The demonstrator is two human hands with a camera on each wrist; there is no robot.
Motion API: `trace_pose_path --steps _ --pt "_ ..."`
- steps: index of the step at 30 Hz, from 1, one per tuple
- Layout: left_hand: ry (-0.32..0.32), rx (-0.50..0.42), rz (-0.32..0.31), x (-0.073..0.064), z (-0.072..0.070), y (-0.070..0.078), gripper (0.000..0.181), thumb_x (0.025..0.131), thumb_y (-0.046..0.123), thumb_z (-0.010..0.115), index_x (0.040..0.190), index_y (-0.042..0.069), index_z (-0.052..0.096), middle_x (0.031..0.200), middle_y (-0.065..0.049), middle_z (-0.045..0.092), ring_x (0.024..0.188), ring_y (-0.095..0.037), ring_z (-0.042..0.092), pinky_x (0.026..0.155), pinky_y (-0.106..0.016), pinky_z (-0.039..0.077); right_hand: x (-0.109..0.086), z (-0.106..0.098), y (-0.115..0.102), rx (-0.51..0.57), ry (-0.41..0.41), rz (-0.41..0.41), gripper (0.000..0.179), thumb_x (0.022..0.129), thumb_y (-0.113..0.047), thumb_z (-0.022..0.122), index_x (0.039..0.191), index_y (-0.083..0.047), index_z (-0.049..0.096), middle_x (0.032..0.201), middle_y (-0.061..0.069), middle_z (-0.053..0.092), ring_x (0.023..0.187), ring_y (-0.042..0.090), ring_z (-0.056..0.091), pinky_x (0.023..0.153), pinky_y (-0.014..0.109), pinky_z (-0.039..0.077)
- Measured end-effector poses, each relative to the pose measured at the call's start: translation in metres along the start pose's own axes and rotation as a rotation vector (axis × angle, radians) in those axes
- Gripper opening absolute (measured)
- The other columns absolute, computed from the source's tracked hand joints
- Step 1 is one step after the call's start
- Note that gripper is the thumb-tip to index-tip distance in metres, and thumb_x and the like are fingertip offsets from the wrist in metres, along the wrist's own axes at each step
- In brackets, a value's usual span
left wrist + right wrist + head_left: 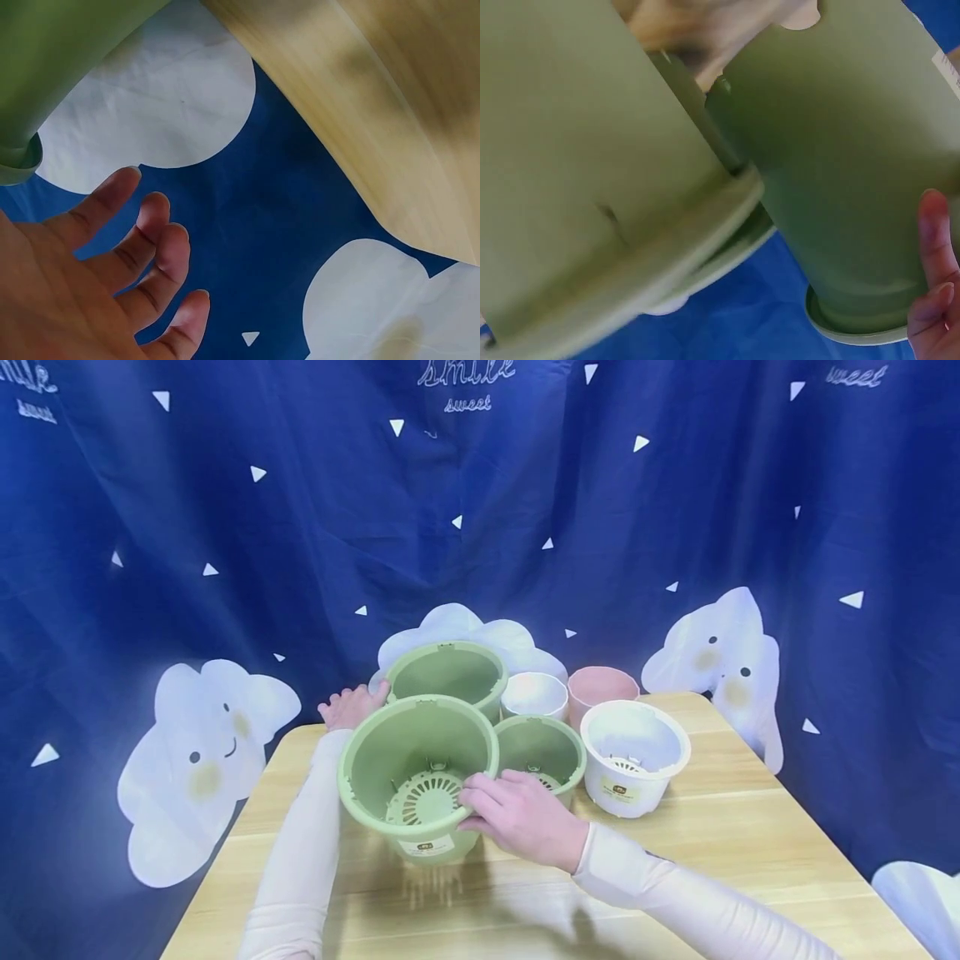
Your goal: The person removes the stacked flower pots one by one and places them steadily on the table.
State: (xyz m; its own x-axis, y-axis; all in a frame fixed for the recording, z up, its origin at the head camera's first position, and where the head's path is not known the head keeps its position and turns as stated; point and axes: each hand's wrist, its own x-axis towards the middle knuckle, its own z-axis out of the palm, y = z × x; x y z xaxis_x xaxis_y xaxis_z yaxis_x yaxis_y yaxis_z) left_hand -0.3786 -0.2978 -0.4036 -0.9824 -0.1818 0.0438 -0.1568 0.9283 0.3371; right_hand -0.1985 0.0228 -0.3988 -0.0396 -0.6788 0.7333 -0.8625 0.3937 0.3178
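My right hand (525, 818) pinches the near right rim of a large green flowerpot (420, 739), whose mouth tilts toward me and whose slotted base shows inside. A shadow with light streaks lies on the table below this pot. Behind it stands another large green flowerpot (450, 672), partly covered by the front one. My left hand (352, 706) is at this rear pot's left side, thumb right by the rim; in the left wrist view its fingers (169, 255) are spread and loosely bent, with nothing between them. The right wrist view shows green pot walls (840, 150) close up, partly blurred.
A smaller green pot (542, 747) stands right of the held one, partly behind my right hand. Farther right are a labelled white pot (626, 797), a small white pot (534, 695) and a pink pot (602, 683). The wooden table (750, 827) ends before a blue curtain (480, 560).
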Motion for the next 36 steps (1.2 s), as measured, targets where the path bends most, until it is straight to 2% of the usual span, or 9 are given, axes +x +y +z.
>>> trace_pose_path --steps 10,20,30,36 --pt "0.007 0.008 -0.002 -0.002 -0.002 0.003 0.092 0.098 0.069 0.014 0.141 -0.002 0.054 0.142 -0.034 0.053 0.132 -0.057 0.043 0.106 -0.074 0.027 -0.026 0.021 -0.012 0.035 -0.037 0.031 0.035 0.085 -0.035 0.080 0.107 -0.013 0.065 0.102 -0.007 0.067 0.087 0.003 0.066 0.071 0.015 0.048" --pt "0.007 0.031 0.004 -0.003 -0.001 0.004 0.092 0.098 0.068 0.013 0.143 -0.002 0.053 0.142 -0.034 0.053 0.133 -0.056 0.044 0.107 -0.072 0.027 -0.044 0.034 -0.019 0.007 -0.062 0.043 0.036 0.084 -0.039 0.080 0.107 -0.015 0.066 0.103 -0.009 0.066 0.084 0.001 0.064 0.069 0.013 0.046" --pt "0.038 0.023 0.070 -0.002 0.003 0.002 0.084 0.101 0.064 0.017 0.145 0.001 0.050 0.143 -0.034 0.049 0.133 -0.055 0.040 0.104 -0.072 0.026 -0.050 0.046 -0.022 0.025 -0.106 0.074 0.037 0.085 -0.039 0.079 0.110 -0.016 0.064 0.106 -0.009 0.066 0.089 0.001 0.065 0.070 0.013 0.045" --pt "0.052 0.030 0.091 0.002 -0.001 0.001 0.081 0.101 0.064 0.018 0.143 0.002 0.051 0.142 -0.033 0.049 0.132 -0.055 0.039 0.104 -0.073 0.025 -0.046 0.052 -0.020 -0.003 -0.113 0.090 0.036 0.085 -0.039 0.080 0.109 -0.017 0.064 0.107 -0.009 0.066 0.087 0.001 0.064 0.070 0.013 0.046"
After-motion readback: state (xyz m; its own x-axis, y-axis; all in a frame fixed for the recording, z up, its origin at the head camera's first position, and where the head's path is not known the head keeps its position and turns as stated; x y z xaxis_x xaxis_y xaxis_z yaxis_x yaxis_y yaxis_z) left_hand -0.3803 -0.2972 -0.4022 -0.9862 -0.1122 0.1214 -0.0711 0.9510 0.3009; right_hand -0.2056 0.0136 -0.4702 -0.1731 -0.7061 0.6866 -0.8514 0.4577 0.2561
